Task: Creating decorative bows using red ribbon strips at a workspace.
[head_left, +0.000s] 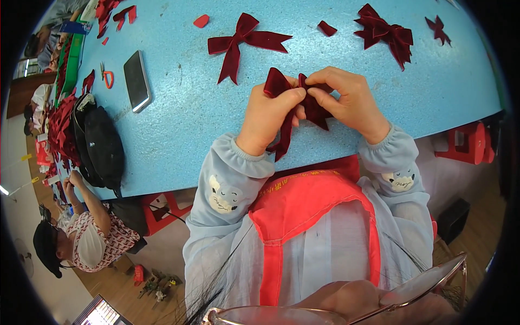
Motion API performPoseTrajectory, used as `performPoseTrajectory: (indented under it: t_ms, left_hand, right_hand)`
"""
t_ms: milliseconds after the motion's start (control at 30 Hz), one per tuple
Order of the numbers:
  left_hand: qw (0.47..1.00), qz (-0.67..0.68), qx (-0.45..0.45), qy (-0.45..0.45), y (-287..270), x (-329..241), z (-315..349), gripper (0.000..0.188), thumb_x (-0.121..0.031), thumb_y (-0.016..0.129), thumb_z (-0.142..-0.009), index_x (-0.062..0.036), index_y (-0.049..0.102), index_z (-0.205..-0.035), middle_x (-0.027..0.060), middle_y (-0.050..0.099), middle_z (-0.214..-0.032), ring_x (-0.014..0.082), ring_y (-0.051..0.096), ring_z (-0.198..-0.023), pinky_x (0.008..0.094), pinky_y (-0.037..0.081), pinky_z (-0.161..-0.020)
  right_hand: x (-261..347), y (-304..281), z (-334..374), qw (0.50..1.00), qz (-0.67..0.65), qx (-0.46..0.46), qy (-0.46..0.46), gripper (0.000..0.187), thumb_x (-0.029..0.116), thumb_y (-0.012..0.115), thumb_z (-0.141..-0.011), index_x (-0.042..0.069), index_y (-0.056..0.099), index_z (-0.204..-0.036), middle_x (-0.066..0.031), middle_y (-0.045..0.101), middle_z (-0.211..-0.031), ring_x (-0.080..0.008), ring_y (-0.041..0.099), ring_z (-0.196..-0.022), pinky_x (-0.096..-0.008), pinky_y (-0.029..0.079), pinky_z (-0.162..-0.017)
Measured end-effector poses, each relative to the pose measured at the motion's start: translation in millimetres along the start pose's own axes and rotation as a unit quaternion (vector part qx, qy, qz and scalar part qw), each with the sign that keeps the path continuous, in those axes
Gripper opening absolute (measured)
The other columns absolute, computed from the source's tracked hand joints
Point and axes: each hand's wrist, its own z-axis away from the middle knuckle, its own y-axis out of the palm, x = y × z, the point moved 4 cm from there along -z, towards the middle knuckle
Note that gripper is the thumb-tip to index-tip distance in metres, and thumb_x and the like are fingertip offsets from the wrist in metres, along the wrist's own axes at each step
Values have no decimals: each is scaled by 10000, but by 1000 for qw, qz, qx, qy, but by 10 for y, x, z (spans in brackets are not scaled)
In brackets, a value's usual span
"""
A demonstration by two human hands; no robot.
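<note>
Pinching a dark-red velvet ribbon bow (316, 111) between nearly closed thumbs and fingers, the left hand (268, 115) and right hand (349, 97) hold it over a speckled blue table (184, 135). Left of this bow lie a flat black phone (137, 81) and orange-handled metal scissors (109, 79); beyond it, a splayed dark-red velvet bow (238, 39).

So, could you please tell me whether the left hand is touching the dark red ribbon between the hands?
Touching: the head view shows the left hand gripping the dark red ribbon, its thumb across it.
</note>
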Motion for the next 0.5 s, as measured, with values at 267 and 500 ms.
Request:
performPoseTrajectory:
  t_ms: [267, 500]
  left_hand:
    - [991, -136, -8, 8, 86, -22, 38, 215, -116, 580, -828, 46, 589, -970, 74, 615, -679, 107, 552, -544, 224, 431, -496]
    - [990, -141, -7, 26, 88, 26, 10, 200, -85, 561, -793, 40, 606, -943, 63, 608, -659, 98, 542, -528, 232, 433, -487]
  right_hand:
    - [79, 29, -39, 986, 141, -25, -89, 155, -30, 624, -686, 18, 545, -810, -90, 563, -791, -247, 575, -703, -312, 465, -588]
    - [-34, 59, -8, 993, 102, 2, -58, 196, -29, 610, -654, 27, 497, -803, -88, 514, -751, -267, 541, -664, -328, 445, -557]
